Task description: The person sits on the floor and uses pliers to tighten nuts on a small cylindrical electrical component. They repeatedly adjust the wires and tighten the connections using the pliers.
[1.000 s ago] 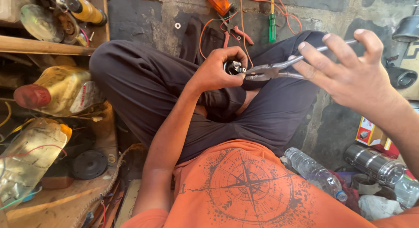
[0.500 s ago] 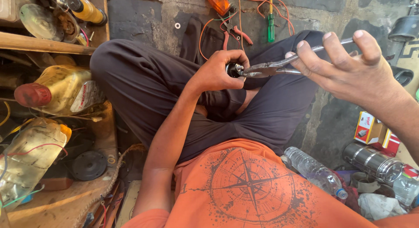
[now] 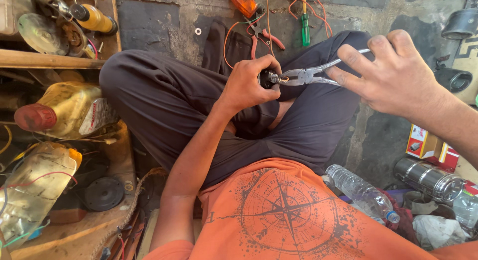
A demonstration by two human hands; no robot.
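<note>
Up close, lap: the person sits cross-legged on the stone floor [image 3: 149, 21], so the work rests over the knees, within both hands' reach.
Left hand [image 3: 249, 86]: fingers curled fully shut around a small dark part [image 3: 265, 79], steadying it against the pliers' pull.
Pliers [image 3: 306, 76]: jaws nearly shut on a bit of orange wire at the part, just right of that fist.
Right hand [image 3: 393, 73]: fingers spread loosely over the long handles, far end, likely for leverage.
Beyond the grip: green screwdriver [image 3: 304, 28], red-handled cutters [image 3: 261, 33], orange wire loops.
</note>
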